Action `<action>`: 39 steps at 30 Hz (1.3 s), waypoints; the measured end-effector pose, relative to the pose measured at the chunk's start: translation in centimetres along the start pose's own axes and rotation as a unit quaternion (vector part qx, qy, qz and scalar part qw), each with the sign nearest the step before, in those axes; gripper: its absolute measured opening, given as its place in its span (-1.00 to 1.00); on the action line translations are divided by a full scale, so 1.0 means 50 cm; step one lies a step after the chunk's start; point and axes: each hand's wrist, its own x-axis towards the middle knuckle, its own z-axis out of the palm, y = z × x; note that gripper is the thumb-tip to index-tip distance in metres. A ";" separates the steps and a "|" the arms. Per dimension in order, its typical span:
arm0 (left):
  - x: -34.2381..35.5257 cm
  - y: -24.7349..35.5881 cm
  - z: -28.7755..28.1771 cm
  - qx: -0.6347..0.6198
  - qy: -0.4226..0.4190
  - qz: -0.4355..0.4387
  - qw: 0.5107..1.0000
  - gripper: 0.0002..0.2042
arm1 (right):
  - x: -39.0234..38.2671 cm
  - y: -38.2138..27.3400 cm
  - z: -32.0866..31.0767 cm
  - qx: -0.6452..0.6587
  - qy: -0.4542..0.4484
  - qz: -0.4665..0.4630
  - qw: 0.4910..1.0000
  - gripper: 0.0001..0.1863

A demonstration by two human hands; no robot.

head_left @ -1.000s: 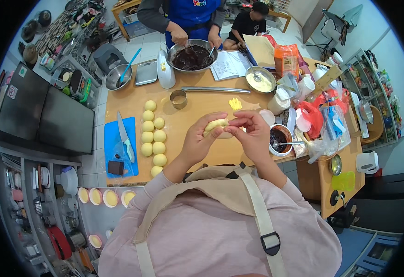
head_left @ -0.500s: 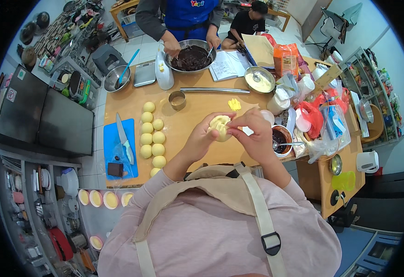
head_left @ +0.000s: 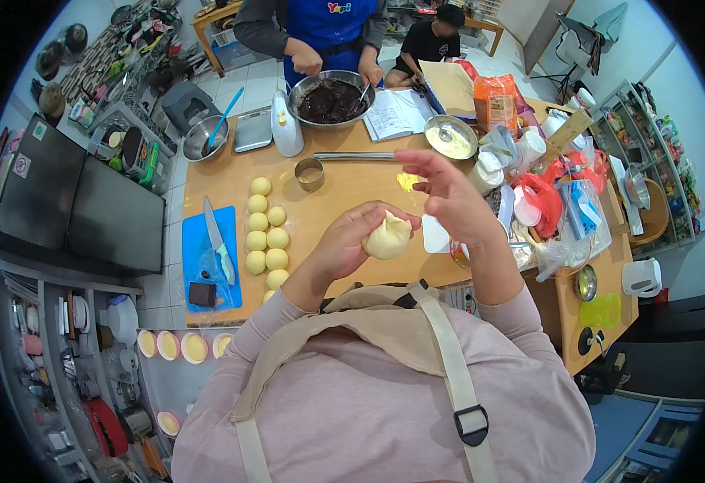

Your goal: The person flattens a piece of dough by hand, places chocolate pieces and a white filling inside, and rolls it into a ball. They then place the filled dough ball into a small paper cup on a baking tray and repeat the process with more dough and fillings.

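The left hand (head_left: 341, 244) curls round one pinched lump of dough (head_left: 389, 237), nearer than the metal ring (head_left: 311, 179) and to its right. The right hand (head_left: 455, 200) is up, fingers spread, with nothing in it. I count ten dough balls (head_left: 277, 237), left of the ring. Behind the ring, one blue apron (head_left: 320, 28) has bright letters. The table (head_left: 328, 213) is brown, the floor tiles (head_left: 257, 90) pale.

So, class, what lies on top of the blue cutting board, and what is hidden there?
On the cutting board lie a pale-handled knife, crumpled clear plastic and a dark brown block. The board's surface beneath the knife and block is covered and cannot be seen.
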 end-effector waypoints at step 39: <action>-0.043 -0.007 0.001 0.772 0.209 0.208 0.564 -0.02 | -0.048 0.122 0.158 0.165 0.146 -0.098 0.971 -0.53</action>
